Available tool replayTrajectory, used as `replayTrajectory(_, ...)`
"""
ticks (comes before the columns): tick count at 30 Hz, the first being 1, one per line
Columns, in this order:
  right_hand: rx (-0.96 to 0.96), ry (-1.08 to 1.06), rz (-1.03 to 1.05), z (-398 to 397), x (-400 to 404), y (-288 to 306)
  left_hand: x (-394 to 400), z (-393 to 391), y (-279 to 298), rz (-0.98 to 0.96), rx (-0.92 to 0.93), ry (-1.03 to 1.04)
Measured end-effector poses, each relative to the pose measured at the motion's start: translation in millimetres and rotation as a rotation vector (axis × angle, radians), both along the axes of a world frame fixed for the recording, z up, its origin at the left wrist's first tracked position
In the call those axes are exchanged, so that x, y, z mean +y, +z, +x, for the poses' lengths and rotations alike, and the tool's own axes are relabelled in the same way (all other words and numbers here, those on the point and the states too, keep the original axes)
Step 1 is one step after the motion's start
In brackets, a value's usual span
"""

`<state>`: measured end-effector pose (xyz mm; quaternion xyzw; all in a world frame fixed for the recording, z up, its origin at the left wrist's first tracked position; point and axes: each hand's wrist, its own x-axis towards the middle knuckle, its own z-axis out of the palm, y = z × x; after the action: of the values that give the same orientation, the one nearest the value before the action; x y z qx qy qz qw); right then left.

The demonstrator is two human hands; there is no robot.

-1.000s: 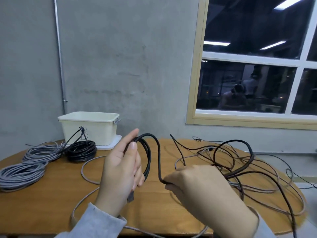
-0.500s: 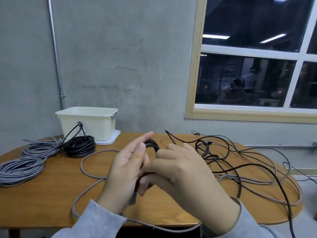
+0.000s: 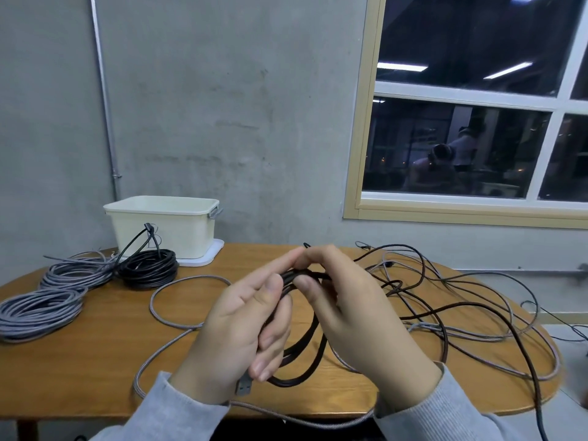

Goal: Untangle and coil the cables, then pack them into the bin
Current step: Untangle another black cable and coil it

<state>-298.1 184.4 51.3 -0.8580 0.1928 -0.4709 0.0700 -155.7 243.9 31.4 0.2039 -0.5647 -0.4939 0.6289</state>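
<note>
Both hands were raised together in front of the chest, forearms in grey knit sleeves (image 3: 165,412) coming up from the lower edge of the view. The left hand (image 3: 241,329) stood with its palm turned toward the right, index finger stretched upward and the lower fingers curled round loops of a thin black cable (image 3: 305,351), thumb pressed on top. The right hand (image 3: 356,307) faced it, back toward the camera, its fingers bent over and pinching the same cable beside the left fingertips.
</note>
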Motion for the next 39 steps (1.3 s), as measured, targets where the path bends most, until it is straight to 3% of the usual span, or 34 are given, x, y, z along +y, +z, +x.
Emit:
replayTrajectory(3, 0.035, -0.014, 0.036, 2.4, 2.9, -1.1, 0.9, 1.4, -0.5, 0.017, 0.047, -0.033)
replayTrajectory(9, -0.035, -0.125, -0.134, 5.1, -2.9, -7.2, 3.7, -2.6, 0.1, 0.041, 0.103, -0.174)
replayTrajectory(15, -0.092, -0.134, -0.050, 3.5, -5.6, -6.0, 6.1, -3.8, -0.5, 0.037, 0.113, -0.228)
replayTrajectory(23, 0.068, -0.025, -0.081, -1.3, -2.2, -1.8, 7.5, -3.9, 5.0, 0.015, 0.149, -0.043)
replayTrajectory(28, -0.041, -0.078, -0.169, 5.9, -7.2, -10.1, 6.4, -7.2, 5.0, -0.014, 0.121, -0.027)
replayTrajectory(34, -0.027, -0.053, -0.162, -0.3, -11.7, -7.4, 6.1, -8.2, -0.9, -0.070, 0.031, 0.051)
replayTrajectory(39, -0.056, -0.080, -0.109, -6.8, -13.1, -6.3, 6.2, -11.5, -9.4, -0.069, 0.100, 0.002)
